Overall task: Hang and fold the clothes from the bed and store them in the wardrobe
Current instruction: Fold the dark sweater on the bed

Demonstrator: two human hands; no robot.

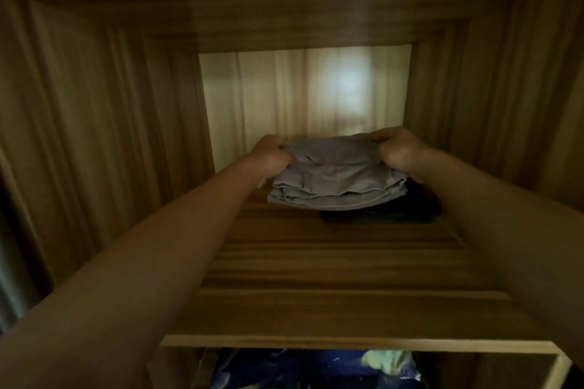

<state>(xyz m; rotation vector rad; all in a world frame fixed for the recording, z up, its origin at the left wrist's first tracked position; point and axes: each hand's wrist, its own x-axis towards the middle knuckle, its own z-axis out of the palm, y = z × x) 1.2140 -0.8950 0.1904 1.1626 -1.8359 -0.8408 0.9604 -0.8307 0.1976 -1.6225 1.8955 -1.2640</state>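
Observation:
A folded grey garment (336,181) sits deep inside the wooden wardrobe shelf (316,265), near the back panel. Its right part lies on top of a dark folded garment (395,213). My left hand (271,156) grips the grey garment's left far edge, fingers curled round the cloth. On the right far edge my right hand (399,150) grips it the same way. Both forearms reach in from the front of the shelf.
Wooden side walls stand close on both sides and a wooden ceiling (300,9) is overhead. The pale back panel (303,95) is lit. Below the shelf's front edge, blue and green cloth (316,368) shows in a lower compartment.

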